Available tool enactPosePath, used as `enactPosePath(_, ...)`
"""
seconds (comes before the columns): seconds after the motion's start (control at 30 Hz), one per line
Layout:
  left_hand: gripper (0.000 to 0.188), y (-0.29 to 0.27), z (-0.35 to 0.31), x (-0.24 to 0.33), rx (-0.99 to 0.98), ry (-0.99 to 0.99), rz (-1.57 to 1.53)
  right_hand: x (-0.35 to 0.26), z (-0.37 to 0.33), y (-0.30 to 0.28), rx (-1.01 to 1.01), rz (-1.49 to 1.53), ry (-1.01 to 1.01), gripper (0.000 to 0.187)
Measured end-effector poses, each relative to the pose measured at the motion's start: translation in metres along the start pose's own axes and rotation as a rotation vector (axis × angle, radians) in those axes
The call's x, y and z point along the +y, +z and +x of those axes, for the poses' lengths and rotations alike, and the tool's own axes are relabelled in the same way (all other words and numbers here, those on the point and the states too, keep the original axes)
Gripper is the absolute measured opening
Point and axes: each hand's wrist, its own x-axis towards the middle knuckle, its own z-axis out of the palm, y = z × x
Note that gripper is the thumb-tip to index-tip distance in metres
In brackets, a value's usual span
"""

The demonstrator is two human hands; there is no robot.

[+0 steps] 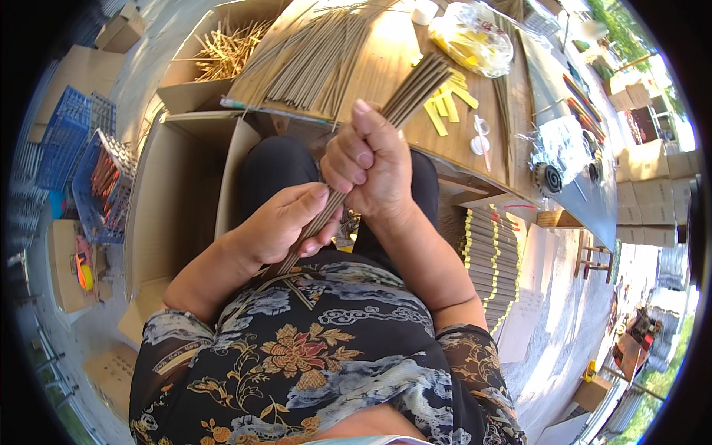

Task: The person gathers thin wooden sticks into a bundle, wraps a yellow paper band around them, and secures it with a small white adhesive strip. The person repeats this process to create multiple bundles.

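A bundle of thin brown incense sticks slants across my lap, its far end over the table edge. My right hand is wrapped round the upper middle of the bundle. Lower down, my left hand grips the same bundle, thumb on top, close to my shirt. A few sticks at the near end splay apart against the shirt. Loose sticks lie spread on the wooden table ahead. Yellow paper strips lie just right of the bundle's far end.
Left of my knees stands an open cardboard box; another holds broken sticks. On the table are a plastic bag of yellow strips and a white tape roll. Bundles with yellow bands lie lower right. Blue crates stand far left.
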Motion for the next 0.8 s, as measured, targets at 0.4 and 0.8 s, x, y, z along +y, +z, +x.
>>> enactPosePath(0.4, 0.042, -0.002, 0.015, 0.002, 0.154, 0.075, 0.298, -0.012, 0.022, -0.015, -0.026, -0.051, -0.029, 0.031)
enactPosePath(0.8, 0.039, -0.026, 0.025, 0.015, 0.306, 0.075, 0.181, -0.109, 0.076, -0.172, 0.460, -2.362, -0.542, 0.027)
